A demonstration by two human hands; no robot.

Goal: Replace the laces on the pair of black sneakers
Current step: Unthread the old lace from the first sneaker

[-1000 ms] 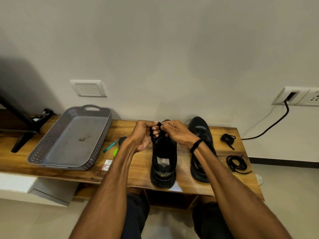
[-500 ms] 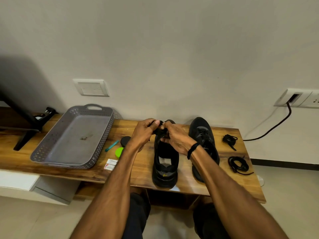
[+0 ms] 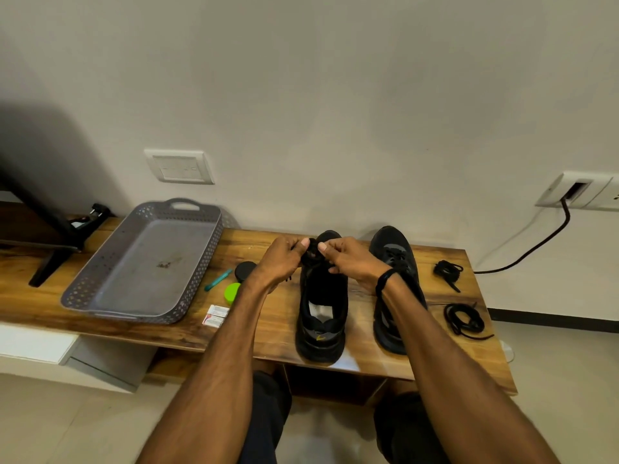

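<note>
Pinched between the curled thumb and fingers of the left hand and of the right hand, a black lace is held at the front of one black sneaker, which is stood on the wooden bench, toe to the wall. Just to its right the second sneaker is set, partly hidden by the right forearm. Two loose lace bundles are laid near the bench's right end.
</note>
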